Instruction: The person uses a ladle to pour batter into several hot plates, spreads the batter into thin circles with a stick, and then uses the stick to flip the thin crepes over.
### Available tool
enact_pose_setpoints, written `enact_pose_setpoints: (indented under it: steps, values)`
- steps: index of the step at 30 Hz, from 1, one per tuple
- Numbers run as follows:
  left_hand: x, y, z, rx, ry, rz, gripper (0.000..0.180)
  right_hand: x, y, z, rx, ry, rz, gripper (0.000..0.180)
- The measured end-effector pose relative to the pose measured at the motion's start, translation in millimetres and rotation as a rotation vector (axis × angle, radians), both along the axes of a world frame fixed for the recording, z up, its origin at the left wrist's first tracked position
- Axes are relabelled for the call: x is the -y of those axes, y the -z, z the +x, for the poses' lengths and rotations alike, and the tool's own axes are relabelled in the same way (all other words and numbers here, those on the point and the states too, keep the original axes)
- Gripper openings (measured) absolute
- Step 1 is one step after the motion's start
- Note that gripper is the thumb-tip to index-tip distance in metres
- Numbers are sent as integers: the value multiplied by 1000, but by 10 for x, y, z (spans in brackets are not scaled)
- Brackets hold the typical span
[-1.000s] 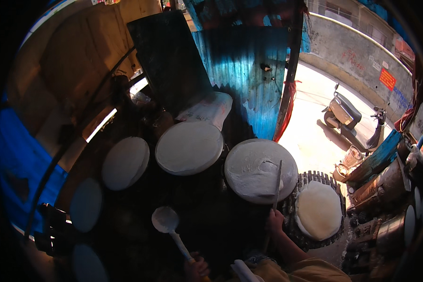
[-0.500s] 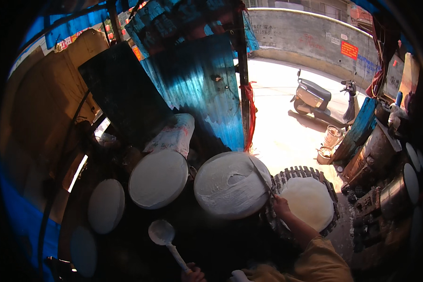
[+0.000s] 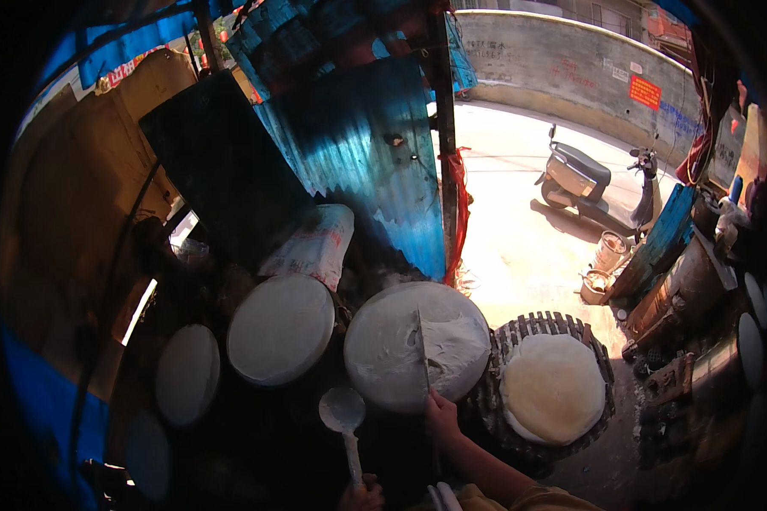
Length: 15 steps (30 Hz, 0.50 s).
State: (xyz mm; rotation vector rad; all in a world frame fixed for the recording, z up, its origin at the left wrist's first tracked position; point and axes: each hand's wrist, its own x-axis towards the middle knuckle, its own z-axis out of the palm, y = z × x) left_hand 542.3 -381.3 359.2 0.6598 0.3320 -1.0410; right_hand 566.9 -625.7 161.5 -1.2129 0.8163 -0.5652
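Note:
My right hand (image 3: 441,416) is closed round the handle of a long thin spatula (image 3: 423,349), at the near edge of a round griddle (image 3: 379,349). The spatula's blade stands edge-on across the griddle's middle. White batter (image 3: 456,345) lies on the griddle, wrinkled and ridged right of the blade and smoother to its left. At the lower edge my left hand (image 3: 362,496) grips a ladle (image 3: 343,410) by its pale, coated handle. The ladle's whitish bowl hangs just nearer to me than the griddle. To the right, pale round flatbread sheets (image 3: 554,387) lie on a round slatted rack (image 3: 493,413).
More pale round discs (image 3: 281,330) stand in a curve to the left. Behind them are a printed sack (image 3: 320,243), a dark board (image 3: 222,162) and blue corrugated sheeting (image 3: 375,162). Buckets (image 3: 609,251) and a parked scooter (image 3: 584,175) stand in the sunlit lane.
My right hand has swung left and nearer to me with the spatula, from the griddle's right edge to its middle. Batter right of the blade is more wrinkled. The ladle has shifted right.

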Motion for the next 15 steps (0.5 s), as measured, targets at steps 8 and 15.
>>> enact_pose_setpoints:
  steps: [8, 15]
  values:
    - [-16, -45, 41, 95, 69, 49, 29, 166, -166, -351, 23, 104, 22, 33]
    - [-90, 386, 671, -52, 316, -238, 32, 839, -149, -163, 33, -116, 24, 36]
